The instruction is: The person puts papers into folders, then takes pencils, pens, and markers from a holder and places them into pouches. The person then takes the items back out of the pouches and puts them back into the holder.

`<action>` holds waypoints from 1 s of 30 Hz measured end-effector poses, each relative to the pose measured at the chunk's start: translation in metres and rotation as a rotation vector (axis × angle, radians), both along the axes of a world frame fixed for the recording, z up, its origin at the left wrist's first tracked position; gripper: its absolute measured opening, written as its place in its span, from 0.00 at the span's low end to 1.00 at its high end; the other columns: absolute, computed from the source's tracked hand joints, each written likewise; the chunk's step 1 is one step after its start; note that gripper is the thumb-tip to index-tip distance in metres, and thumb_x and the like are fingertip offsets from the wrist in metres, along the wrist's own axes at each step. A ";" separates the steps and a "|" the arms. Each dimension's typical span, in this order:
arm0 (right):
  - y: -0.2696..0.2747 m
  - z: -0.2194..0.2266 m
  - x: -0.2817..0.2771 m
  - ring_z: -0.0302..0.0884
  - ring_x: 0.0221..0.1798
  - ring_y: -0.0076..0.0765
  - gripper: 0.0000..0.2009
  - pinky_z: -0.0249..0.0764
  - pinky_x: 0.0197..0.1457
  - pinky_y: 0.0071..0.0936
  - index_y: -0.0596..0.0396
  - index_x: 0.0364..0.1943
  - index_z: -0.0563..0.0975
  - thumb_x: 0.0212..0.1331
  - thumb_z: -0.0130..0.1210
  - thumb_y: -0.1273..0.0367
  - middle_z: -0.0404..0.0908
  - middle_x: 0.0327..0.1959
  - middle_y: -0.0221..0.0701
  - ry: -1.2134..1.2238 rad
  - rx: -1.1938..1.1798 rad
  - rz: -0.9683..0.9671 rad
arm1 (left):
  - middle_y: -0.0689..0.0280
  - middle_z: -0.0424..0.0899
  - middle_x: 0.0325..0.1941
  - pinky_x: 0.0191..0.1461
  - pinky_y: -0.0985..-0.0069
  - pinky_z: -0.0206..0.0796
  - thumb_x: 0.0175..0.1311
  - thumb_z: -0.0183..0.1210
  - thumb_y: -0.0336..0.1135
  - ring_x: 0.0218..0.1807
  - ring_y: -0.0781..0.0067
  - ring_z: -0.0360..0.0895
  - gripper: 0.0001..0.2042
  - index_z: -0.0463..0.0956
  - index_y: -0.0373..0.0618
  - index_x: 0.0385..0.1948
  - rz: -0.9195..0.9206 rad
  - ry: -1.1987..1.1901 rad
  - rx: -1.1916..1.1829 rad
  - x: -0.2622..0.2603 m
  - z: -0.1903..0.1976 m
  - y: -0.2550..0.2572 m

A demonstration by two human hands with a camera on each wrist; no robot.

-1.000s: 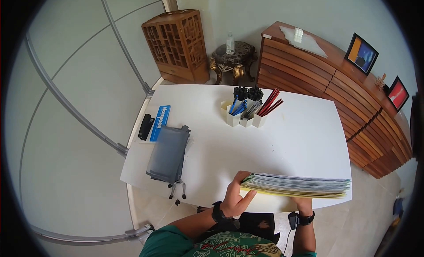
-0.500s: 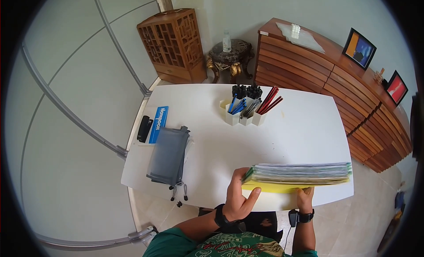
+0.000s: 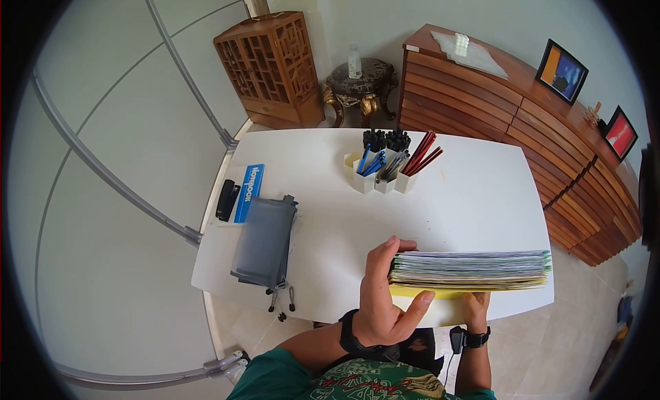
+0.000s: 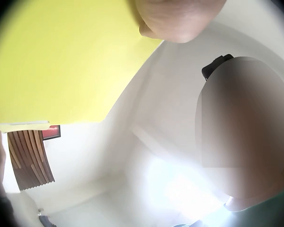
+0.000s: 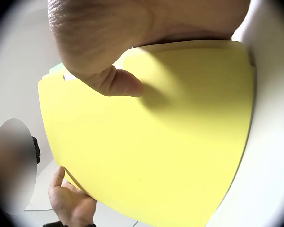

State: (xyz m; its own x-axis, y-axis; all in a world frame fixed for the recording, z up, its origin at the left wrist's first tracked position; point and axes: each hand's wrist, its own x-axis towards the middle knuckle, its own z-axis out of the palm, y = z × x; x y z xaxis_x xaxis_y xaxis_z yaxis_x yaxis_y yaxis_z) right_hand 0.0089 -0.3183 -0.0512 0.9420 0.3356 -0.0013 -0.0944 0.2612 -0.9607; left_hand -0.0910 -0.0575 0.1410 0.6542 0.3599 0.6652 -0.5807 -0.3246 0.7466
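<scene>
A thick stack of folders (image 3: 471,269) stands on its side over the table's near right part, its white, green and yellow edges facing up. My left hand (image 3: 385,300) holds its left end, with fingers wrapping the far side and the thumb in front by the yellow face. My right hand (image 3: 476,310) grips the near edge from below. In the right wrist view, that thumb presses on the outer yellow folder (image 5: 151,142), and the rest of the right-hand fingers are hidden behind it. The left wrist view shows the yellow cover (image 4: 61,61) close up.
On the white table (image 3: 330,221), grey mesh pouches (image 3: 261,238) lie at left beside a blue notebook (image 3: 249,193) and a black stapler (image 3: 227,199). White hexagonal holders (image 3: 383,183) with blue, black, grey and red pens or pencils stand at the back. Wooden drawers (image 3: 474,97) stand behind.
The stack has risen slightly and tilted, showing more of its yellow front. My left hand has shifted right and up along its end, with a fingertip now bent over the far side.
</scene>
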 end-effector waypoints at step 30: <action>0.023 -0.006 -0.007 0.64 0.70 0.41 0.35 0.56 0.75 0.40 0.60 0.73 0.58 0.58 0.54 0.75 0.67 0.68 0.39 -0.098 0.149 -0.163 | 0.54 0.79 0.49 0.53 0.74 0.68 0.66 0.54 0.22 0.46 0.68 0.78 0.12 0.75 0.33 0.50 0.051 -0.027 -0.204 0.003 0.040 0.004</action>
